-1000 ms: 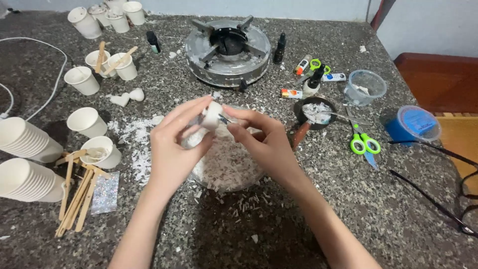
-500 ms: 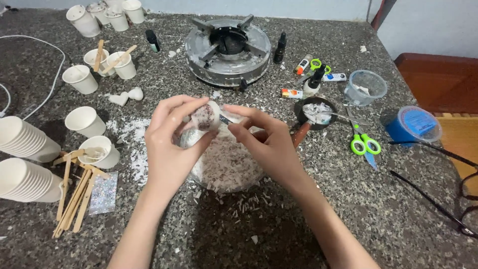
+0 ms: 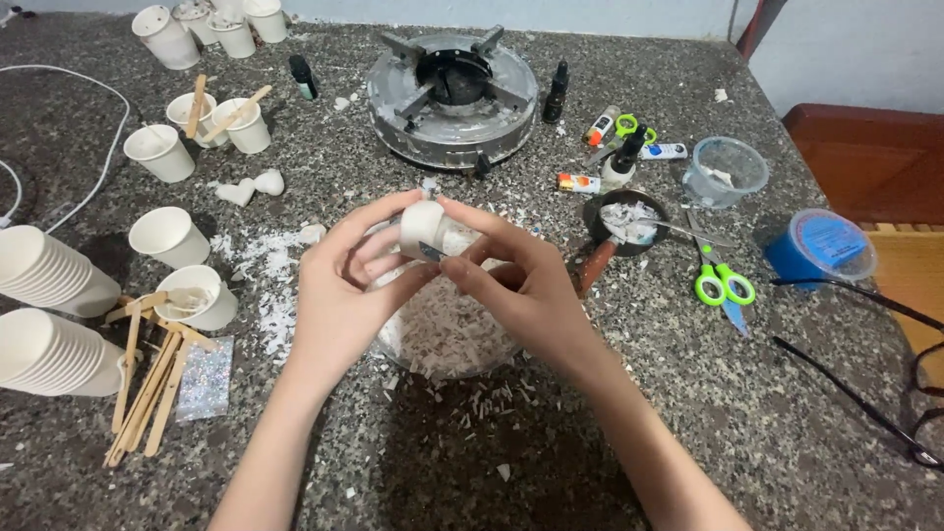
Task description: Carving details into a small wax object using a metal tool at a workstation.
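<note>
Both grips closed on white wax lump [image 3: 425, 228]: left hand [image 3: 346, 285], right hand [image 3: 521, 285], fingers curled, over bowl [image 3: 393, 339].

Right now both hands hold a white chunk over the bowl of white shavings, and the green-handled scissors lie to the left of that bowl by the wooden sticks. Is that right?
Not quite. In the head view the left hand and right hand do hold the white chunk over the bowl of shavings, but the green-handled scissors lie to its right, beside the small pan. The wooden sticks are on the left.
</note>
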